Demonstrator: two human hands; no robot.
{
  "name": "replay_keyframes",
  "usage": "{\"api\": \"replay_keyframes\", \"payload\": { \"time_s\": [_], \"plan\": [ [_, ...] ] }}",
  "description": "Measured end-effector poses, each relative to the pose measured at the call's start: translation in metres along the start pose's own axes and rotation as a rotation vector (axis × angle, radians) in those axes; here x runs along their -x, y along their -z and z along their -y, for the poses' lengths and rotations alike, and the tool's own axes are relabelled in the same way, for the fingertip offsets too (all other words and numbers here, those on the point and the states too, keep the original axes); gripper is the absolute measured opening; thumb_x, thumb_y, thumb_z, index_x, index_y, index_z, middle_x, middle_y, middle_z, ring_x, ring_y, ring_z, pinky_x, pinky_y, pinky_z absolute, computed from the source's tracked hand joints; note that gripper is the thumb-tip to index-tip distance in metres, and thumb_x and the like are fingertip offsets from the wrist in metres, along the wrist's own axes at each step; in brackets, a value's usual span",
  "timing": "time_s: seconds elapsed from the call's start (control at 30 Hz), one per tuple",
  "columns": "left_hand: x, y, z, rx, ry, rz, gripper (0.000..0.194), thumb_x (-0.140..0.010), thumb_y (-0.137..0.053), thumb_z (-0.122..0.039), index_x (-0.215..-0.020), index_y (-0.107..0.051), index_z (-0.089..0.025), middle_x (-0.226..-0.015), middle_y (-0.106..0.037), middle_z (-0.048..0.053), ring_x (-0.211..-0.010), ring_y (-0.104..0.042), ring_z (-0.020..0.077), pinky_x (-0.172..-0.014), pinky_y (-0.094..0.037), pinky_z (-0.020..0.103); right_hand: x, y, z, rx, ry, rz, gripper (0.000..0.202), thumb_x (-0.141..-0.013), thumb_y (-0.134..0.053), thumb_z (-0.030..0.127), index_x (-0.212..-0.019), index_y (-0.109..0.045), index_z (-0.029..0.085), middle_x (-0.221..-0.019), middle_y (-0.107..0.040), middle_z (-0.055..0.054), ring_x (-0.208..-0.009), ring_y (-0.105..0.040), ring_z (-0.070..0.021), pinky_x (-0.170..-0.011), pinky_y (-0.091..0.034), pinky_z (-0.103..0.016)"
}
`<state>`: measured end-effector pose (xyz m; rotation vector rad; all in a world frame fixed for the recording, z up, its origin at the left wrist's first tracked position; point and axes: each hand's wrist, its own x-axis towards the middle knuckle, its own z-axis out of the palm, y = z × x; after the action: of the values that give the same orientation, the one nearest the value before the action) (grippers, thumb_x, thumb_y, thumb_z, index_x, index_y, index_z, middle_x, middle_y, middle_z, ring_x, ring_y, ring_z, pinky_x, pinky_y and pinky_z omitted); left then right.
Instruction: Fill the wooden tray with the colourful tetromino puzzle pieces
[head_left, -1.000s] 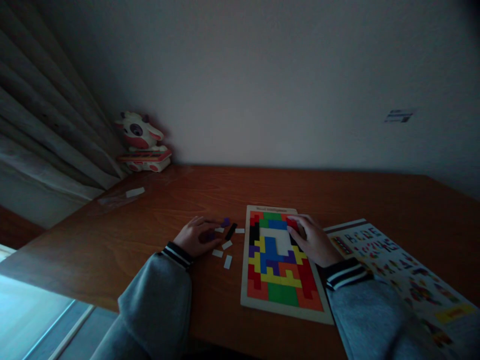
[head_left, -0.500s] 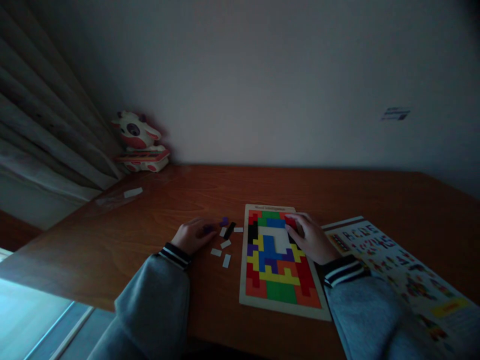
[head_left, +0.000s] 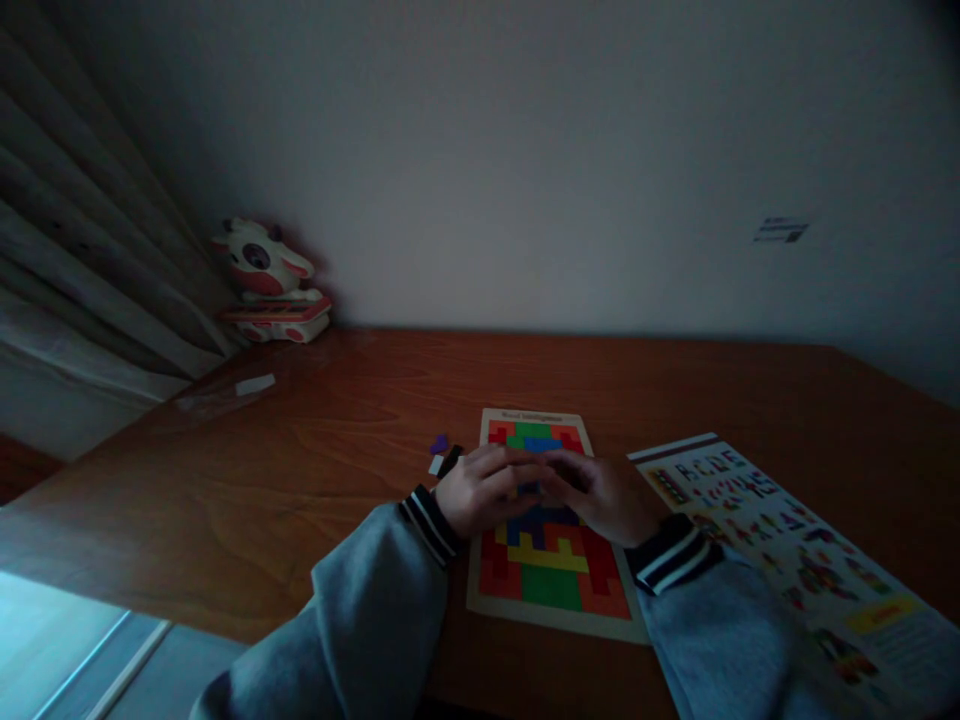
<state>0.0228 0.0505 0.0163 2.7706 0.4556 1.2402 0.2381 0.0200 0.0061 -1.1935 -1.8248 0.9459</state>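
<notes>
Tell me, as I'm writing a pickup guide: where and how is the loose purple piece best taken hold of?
I'd pinch the purple piece by opposite side edges, coming down from above and the far left. It lies small and flat on the table, and the white piece, black piece and left hand crowd its near and right sides.

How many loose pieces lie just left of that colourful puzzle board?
3 visible: a purple angular piece, farthest back; a small white flat piece, nearer; a black piece by the left hand. That hand may hide more.
</notes>
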Motion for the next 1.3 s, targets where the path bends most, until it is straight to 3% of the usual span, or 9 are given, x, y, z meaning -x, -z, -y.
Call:
{"api": "replay_keyframes", "payload": {
  "time_s": [0.17, 0.3, 0.43, 0.6, 0.83, 0.93, 1.03, 1.17, 1.3],
  "plan": [
    [-0.002, -0.005, 0.004, -0.029, -0.036, 0.019, 0.036, -0.093, -0.064, -0.030, -0.127, -0.055, -0.022, -0.120, -0.067, 0.010, -0.106, -0.066, 0.0205, -0.091, -0.057, 0.034, -0.001, -0.002, 0.005, -0.062, -0.025, -0.016, 0.025, -0.089, -0.059, 0.047, -0.099, -0.070, 0.028, -0.092, -0.075, -0.002, -0.082, -0.071, -0.0201, -0.073, -0.058, -0.033],
    [0.009, 0.017, 0.028, -0.113, 0.103, 0.016, 0.021, -0.094, -0.061, -0.031, -0.113, -0.064, -0.021, -0.113, -0.070, 0.009, -0.100, -0.067, 0.0196, -0.090, -0.056, 0.035, -0.002, 0.009, -0.005, -0.061, -0.107, -0.085, 0.029, -0.089, -0.061, 0.048, -0.107, -0.069, 0.027, -0.097, -0.074, -0.002, -0.083, -0.071, -0.0184, -0.077, -0.059, -0.034],
    [0.029, 0.044, 0.060, -0.209, 0.224, 0.135, 0.016, -0.095, -0.057, -0.030, -0.100, -0.069, -0.019, -0.099, -0.073, 0.008, -0.090, -0.068, 0.0200, -0.084, -0.055, 0.036, -0.001, 0.016, -0.023, -0.132, -0.116, -0.127, 0.040, -0.090, -0.060, 0.045, -0.126, -0.058, 0.027, -0.105, -0.070, -0.003, -0.086, -0.072, -0.0166, -0.080, -0.059, -0.033],
    [0.054, 0.061, 0.080, -0.222, 0.364, 0.294, 0.026, -0.092, -0.061, -0.040, -0.108, -0.070, -0.023, -0.100, -0.075, 0.005, -0.092, -0.069, 0.0216, -0.086, -0.054, 0.036, 0.000, 0.019, -0.024, -0.062, -0.120, -0.084, 0.031, -0.091, -0.059, 0.044, -0.116, -0.063, 0.027, -0.104, -0.070, -0.004, -0.089, -0.071, -0.0177, -0.081, -0.059, -0.036],
    [0.060, 0.058, 0.083, -0.154, 0.427, 0.303, 0.023, -0.093, -0.058, -0.036, -0.107, -0.072, -0.026, -0.104, -0.076, 0.002, -0.094, -0.070, 0.0197, -0.087, -0.055, 0.034, -0.001, 0.019, -0.019, -0.117, -0.114, -0.196, 0.027, -0.086, -0.064, 0.042, -0.104, -0.057, 0.023, -0.095, -0.070, -0.005, -0.082, -0.070, -0.0175, -0.073, -0.059, -0.034],
    [0.058, 0.058, 0.081, -0.145, 0.415, 0.292, 0.023, -0.095, -0.055, -0.036, -0.107, -0.072, -0.025, -0.105, -0.076, 0.003, -0.097, -0.070, 0.0195, -0.089, -0.055, 0.034, -0.001, 0.019, -0.018, -0.029, -0.070, -0.229, 0.025, -0.085, -0.063, 0.039, -0.103, -0.059, 0.022, -0.091, -0.070, -0.005, -0.079, -0.068, -0.0172, -0.070, -0.058, -0.032],
    [0.057, 0.058, 0.080, -0.149, 0.404, 0.291, 0.023, -0.095, -0.055, -0.034, -0.105, -0.072, -0.023, -0.106, -0.076, 0.004, -0.098, -0.070, 0.0197, -0.090, -0.055, 0.034, 0.000, 0.020, -0.013, 0.150, 0.018, -0.210, 0.018, -0.088, -0.061, 0.037, -0.098, -0.066, 0.023, -0.087, -0.070, -0.004, -0.077, -0.067, -0.0174, -0.071, -0.057, -0.033],
    [0.056, 0.057, 0.079, -0.150, 0.403, 0.274, 0.021, -0.094, -0.055, -0.032, -0.103, -0.072, -0.022, -0.104, -0.076, 0.005, -0.096, -0.070, 0.0196, -0.090, -0.055, 0.035, 0.001, 0.021, -0.010, 0.356, 0.225, -0.160, 0.017, -0.090, -0.059, 0.032, -0.100, -0.072, 0.028, -0.100, -0.070, -0.004, -0.093, -0.068, -0.0197, -0.085, -0.056, -0.037],
    [0.057, 0.057, 0.079, -0.146, 0.408, 0.265, 0.021, -0.094, -0.056, -0.032, -0.103, -0.072, -0.023, -0.104, -0.075, 0.004, -0.096, -0.069, 0.0190, -0.090, -0.055, 0.035, 0.002, 0.019, -0.012, 0.393, 0.267, -0.085, 0.026, -0.093, -0.054, 0.029, -0.113, -0.070, 0.031, -0.111, -0.071, -0.003, -0.100, -0.068, -0.0196, -0.092, -0.056, -0.041]
  ]
}}
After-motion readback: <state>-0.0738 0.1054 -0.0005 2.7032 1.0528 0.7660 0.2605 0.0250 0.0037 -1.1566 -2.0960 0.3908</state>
